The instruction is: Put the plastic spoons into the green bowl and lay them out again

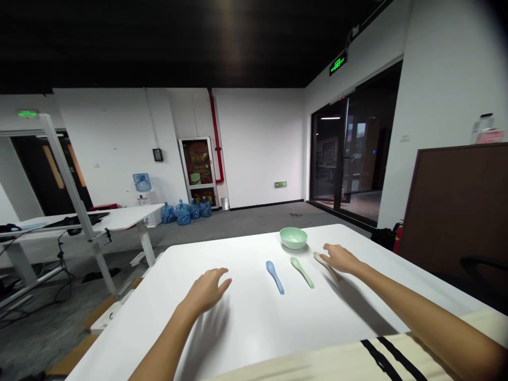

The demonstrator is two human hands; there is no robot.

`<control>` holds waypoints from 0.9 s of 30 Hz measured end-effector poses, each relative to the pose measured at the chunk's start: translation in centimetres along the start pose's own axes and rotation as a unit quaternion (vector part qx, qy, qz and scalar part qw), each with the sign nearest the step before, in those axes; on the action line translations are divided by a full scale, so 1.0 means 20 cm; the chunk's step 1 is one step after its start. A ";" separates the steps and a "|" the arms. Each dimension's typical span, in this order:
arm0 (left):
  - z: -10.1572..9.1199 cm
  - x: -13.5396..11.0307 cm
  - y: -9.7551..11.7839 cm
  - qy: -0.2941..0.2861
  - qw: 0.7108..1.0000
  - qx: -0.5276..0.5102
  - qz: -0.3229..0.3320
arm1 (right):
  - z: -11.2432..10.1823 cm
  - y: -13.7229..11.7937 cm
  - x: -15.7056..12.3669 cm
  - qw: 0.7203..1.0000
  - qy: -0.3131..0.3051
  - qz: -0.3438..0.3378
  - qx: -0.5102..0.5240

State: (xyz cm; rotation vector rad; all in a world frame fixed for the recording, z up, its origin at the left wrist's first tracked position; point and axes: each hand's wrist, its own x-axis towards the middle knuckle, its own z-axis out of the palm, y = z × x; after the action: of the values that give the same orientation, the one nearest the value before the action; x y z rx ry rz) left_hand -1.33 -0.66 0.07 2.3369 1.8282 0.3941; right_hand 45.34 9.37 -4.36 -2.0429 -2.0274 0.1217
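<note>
On the white table, a blue spoon [274, 276] and a light green spoon [302, 272] lie side by side, their bowl ends pointing away from me. A pale beige spoon [318, 256] lies to their right, partly hidden under my right hand [340, 258]. That hand is open above it, thumb and fingers apart; whether it touches the spoon I cannot tell. Behind the spoons stands a green bowl [293, 238], with nothing visible in it. To the left of the blue spoon, my left hand [208, 291] hovers open over the tabletop and holds nothing.
The white table [246, 328] reaches from my body to the green bowl near its far edge. Another white desk [130, 216] with cables stands at left. Blue water bottles [182, 212] sit on the floor by the wall. A brown cabinet [456, 222] is at right.
</note>
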 end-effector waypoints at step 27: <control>-0.01 0.03 0.00 -0.012 1.000 0.004 -0.004 | 0.02 0.02 0.33 0.995 0.021 0.088 -0.032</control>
State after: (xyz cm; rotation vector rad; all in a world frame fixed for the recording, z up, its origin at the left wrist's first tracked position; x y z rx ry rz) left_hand -1.26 -0.14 0.29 2.3280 1.8315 0.3565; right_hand 45.81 15.92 -4.12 -2.2427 -1.8482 0.0468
